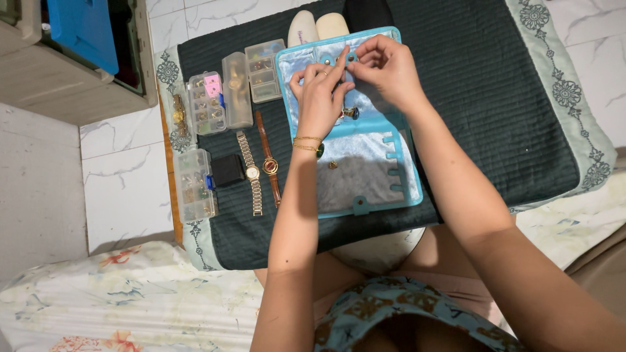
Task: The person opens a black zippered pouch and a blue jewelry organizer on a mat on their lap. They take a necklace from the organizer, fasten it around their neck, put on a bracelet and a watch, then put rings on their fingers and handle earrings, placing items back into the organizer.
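**Desk:** White marble-look floor tiles (pixel 124 182) frame a dark green quilted cushion (pixel 495 111) used as a work surface. What sits at its centre?

**Photographer:** An open turquoise jewellery organiser (pixel 365 176), laid flat so its clear pockets face up. Both hands meet at its top edge. The left hand (pixel 321 98) has its fingertips pinched together beside a snap tab there; the right hand (pixel 385 68) curls its fingers closed on the same spot, apparently on something small, though I cannot tell what.

**Desk:** And left of the organiser?

**Photographer:** Two wristwatches lie straight and parallel, a gold-band watch (pixel 251 173) and a brown-strap watch (pixel 268 160), seemingly set out for easy reach. Further left are a small black box (pixel 228 169) and clear compartment boxes (pixel 205 104) of small gold-coloured pieces, lined along the cushion's edge. A ring with a dark stone (pixel 351 113) rests on the organiser just below the hands, and gold bangles (pixel 306 143) circle the left wrist.
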